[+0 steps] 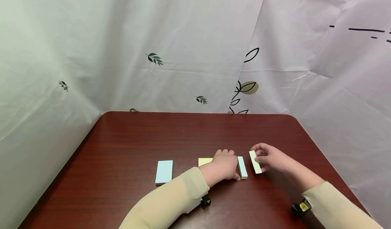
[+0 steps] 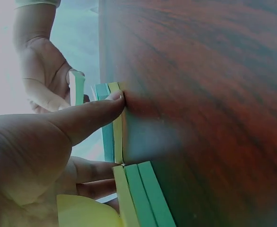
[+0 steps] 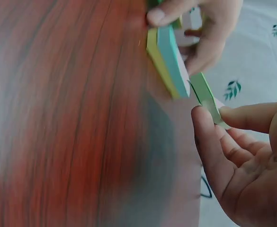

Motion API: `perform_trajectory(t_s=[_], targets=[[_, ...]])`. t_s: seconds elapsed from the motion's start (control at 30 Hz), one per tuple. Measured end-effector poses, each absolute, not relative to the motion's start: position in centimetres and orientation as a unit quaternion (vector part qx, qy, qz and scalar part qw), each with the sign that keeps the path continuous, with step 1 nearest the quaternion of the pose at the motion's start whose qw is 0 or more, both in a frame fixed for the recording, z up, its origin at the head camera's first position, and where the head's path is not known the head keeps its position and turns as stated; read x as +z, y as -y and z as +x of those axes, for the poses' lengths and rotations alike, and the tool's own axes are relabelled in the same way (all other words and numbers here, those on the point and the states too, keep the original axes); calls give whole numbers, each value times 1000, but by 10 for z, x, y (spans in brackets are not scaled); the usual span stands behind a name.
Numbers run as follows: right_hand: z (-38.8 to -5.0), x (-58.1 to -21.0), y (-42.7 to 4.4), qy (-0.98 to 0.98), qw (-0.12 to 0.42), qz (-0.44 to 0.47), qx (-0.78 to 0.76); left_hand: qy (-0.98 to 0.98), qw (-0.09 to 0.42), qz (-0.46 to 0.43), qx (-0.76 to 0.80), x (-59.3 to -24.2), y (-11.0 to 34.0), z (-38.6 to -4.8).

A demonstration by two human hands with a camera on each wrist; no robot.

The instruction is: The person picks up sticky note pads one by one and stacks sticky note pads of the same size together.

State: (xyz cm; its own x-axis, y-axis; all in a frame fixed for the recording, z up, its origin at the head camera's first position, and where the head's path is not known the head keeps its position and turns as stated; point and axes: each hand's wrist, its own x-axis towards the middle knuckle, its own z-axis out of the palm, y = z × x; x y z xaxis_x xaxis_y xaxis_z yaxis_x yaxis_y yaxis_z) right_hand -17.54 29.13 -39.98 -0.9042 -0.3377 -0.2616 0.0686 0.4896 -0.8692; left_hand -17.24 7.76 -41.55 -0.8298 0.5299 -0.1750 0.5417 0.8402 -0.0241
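Note:
My right hand (image 1: 270,157) pinches a slim pale green sticky note pad (image 1: 255,162) between thumb and fingers, tilted above the table in the right wrist view. To its left, a narrow stack of sticky note pads (image 1: 242,168), light blue over yellow, lies on the table. My left hand (image 1: 224,164) holds that stack, its thumb (image 2: 115,96) against the near side and the fingers beyond it. Under the same hand lies a wider stack with a yellow top (image 1: 204,161), partly hidden; green layers (image 2: 150,198) show below the yellow in the left wrist view.
A light blue sticky note pad (image 1: 164,172) lies on the left part of the dark red wooden table (image 1: 100,154). White patterned sheeting (image 1: 183,52) hangs behind the table and along both sides. Each wrist wears a small black strapped device.

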Motion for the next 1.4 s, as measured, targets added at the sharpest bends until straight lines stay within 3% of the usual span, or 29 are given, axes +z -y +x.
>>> perform_trajectory(t_s=[0.6, 1.4], targets=[[-183, -416, -267, -791, 246, -68, -555, -960, 90, 263, -28, -411, -78, -170], [-176, -416, -253, -824, 213, -53, -522, -962, 76, 260, -22, -413, -79, -171]])
